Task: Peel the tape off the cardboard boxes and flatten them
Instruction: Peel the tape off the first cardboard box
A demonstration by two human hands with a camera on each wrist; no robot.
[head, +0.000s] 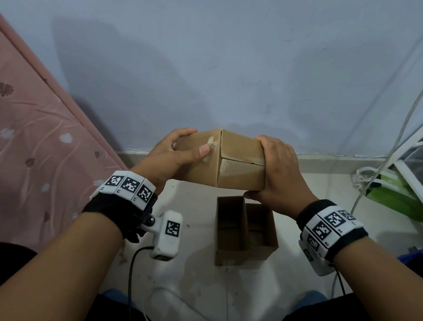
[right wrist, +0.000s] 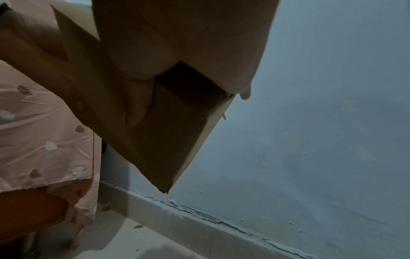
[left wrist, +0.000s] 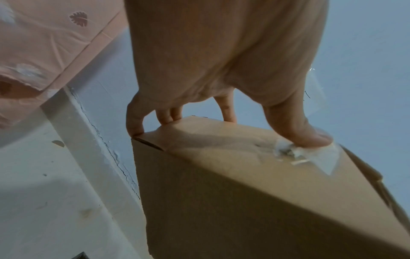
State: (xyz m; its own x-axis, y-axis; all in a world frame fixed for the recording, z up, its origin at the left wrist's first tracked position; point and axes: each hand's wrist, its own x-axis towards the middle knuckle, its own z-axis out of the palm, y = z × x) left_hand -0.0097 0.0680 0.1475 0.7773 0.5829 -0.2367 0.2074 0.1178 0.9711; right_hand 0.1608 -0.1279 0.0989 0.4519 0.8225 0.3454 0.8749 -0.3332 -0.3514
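Note:
I hold a closed brown cardboard box [head: 234,162] in the air with both hands. My left hand [head: 177,151] grips its left end, fingers over the far edge and thumb pressing on a crumpled bit of clear tape [head: 209,144] beside the top seam. In the left wrist view the thumb [left wrist: 308,135] lies on the wrinkled tape [left wrist: 310,156] on the box [left wrist: 244,201]. My right hand [head: 278,168] wraps round the right end, thumb underneath. The right wrist view shows the box [right wrist: 159,140] from below with my right hand [right wrist: 142,98] on it.
A second cardboard box [head: 243,233], open at the top, stands on the pale floor [head: 193,282] below the held one. A pink patterned sheet [head: 15,136] hangs on the left. A white rack [head: 421,188] with green bags stands at the right, against the blue wall [head: 246,62].

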